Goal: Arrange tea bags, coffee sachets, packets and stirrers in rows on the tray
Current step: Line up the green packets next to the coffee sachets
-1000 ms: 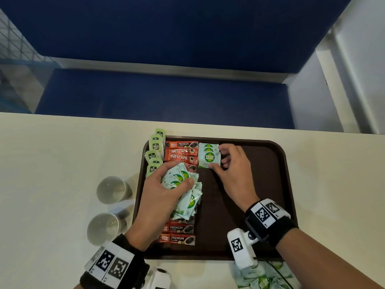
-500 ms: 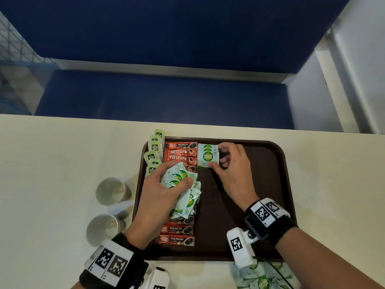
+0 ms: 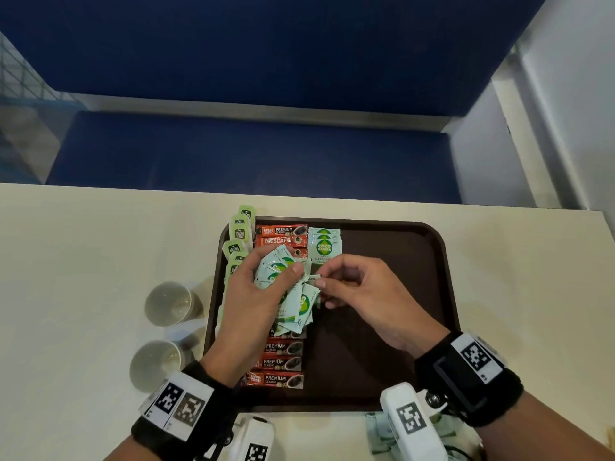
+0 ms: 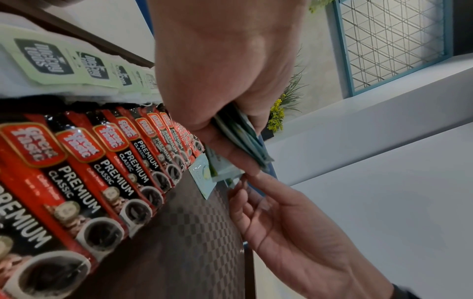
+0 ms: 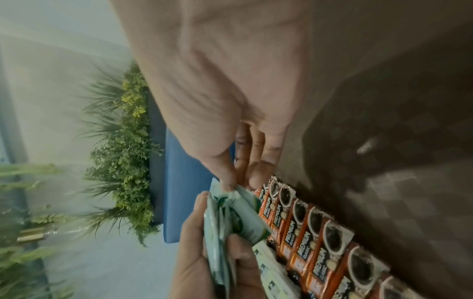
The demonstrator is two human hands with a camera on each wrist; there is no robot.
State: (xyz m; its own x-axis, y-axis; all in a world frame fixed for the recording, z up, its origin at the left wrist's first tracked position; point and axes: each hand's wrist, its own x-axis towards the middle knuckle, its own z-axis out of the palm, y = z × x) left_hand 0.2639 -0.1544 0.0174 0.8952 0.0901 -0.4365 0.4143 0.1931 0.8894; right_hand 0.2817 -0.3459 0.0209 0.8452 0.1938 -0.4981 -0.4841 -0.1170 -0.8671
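Loose fan of small white-and-green paper sugar packets [image 3: 283, 277], centre of the head view, held above the dark brown plastic tray [image 3: 392, 327]. Left hand [image 3: 248, 304] grips the bunch, thumb on top, fingers curled underneath. Right hand [image 3: 362, 294] pinches the edge of one packet from that bunch between thumb and forefinger, other fingers loosely curled. Both wrist views show the same pinch, right one blurred.

Small stack of white-and-green Coco Natura sugar packets [image 3: 324, 244] lies flat on the tray, upper centre, just right of the coffee column. Red-and-black Great Taste and Nescafe coffee sachets [image 3: 276, 364] lie in one column down the tray's left part, touching side by side; middle ones hidden under the left hand. Light green tea bag tags [image 3: 240, 231] run in an overlapping row along the tray's left rim, top ones hanging over the edge.

Tray sits on a cream counter [image 3: 83, 261]. Two white paper cups [image 3: 169, 304], centre left of frame, lie on the counter just beside the tray. More green-and-white packets [image 3: 377, 434] at bottom edge, partly hidden by the wrist camera.
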